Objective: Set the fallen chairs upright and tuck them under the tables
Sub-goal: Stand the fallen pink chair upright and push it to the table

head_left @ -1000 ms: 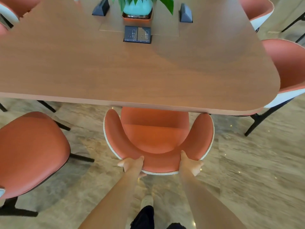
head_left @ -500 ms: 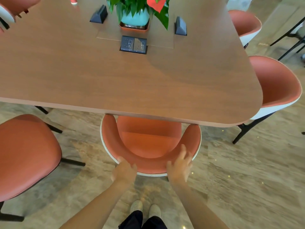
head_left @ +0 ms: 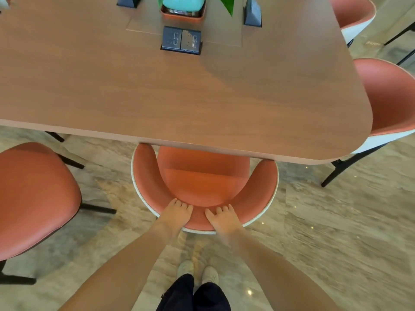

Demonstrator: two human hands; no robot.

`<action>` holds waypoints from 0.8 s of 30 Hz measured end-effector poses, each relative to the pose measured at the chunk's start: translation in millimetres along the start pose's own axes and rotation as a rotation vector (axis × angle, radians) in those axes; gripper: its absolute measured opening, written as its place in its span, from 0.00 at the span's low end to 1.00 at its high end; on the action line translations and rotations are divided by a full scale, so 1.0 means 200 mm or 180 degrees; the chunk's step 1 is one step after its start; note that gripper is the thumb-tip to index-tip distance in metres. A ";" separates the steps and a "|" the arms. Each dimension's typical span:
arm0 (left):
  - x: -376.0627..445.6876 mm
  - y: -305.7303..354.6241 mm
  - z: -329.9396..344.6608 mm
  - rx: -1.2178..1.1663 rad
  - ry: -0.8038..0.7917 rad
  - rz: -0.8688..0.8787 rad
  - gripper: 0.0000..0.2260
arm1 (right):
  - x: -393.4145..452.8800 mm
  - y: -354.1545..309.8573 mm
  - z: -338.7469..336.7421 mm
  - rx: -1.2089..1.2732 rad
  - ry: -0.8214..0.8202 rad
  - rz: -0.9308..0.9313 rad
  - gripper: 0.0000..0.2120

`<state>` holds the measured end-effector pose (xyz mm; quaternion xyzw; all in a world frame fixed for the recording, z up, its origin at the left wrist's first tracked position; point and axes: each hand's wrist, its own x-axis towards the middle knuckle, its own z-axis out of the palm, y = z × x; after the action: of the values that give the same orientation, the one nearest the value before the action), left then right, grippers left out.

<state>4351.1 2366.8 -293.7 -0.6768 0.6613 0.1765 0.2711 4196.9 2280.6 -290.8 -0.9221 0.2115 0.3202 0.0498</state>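
An orange tub chair [head_left: 202, 182] with a white outer shell stands upright in front of me, the front of its seat under the near edge of the wooden table [head_left: 157, 90]. My left hand [head_left: 176, 213] and my right hand [head_left: 222, 217] lie side by side on the top of its backrest. The fingers of both curl over the rim onto the orange inner side. The chair's legs are hidden beneath it.
Another orange chair [head_left: 33, 198] stands to the left, clear of the table. Two more chairs [head_left: 390, 99] sit by the table's right side. A potted plant [head_left: 183, 5], a socket panel [head_left: 181, 40] and dark stands are on the table. Marble floor [head_left: 336, 221] lies around.
The chair has slid a little further under the table edge. Both hands have shifted from its back rim to lie close together on top of the backrest, fingers over the rim.
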 end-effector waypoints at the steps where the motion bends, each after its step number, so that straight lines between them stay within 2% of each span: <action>1: 0.00 0.00 -0.02 0.0034 -0.0036 0.0057 0.26 | 0.00 0.01 -0.01 -0.0055 0.0000 -0.0098 0.36; 7: -0.01 0.04 -0.04 0.0084 -0.0159 0.0218 0.25 | -0.04 0.01 -0.02 -0.0186 0.0037 -0.0296 0.30; 14: -0.10 0.18 0.03 0.0147 -0.0173 0.0442 0.25 | -0.17 -0.01 0.09 -0.0342 -0.0132 -0.0376 0.35; 18: -0.15 0.25 0.09 0.0144 -0.0151 0.0474 0.26 | -0.24 -0.03 0.15 -0.0407 -0.0127 -0.0361 0.33; 24: -0.20 0.28 0.12 0.0197 -0.0109 0.0471 0.25 | -0.27 -0.08 0.18 -0.0417 -0.0208 -0.0363 0.35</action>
<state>4295.2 2414.8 -296.1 -0.6143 0.7099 0.1871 0.2893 4144.3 2322.3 -287.4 -0.9230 0.1356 0.3598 0.0144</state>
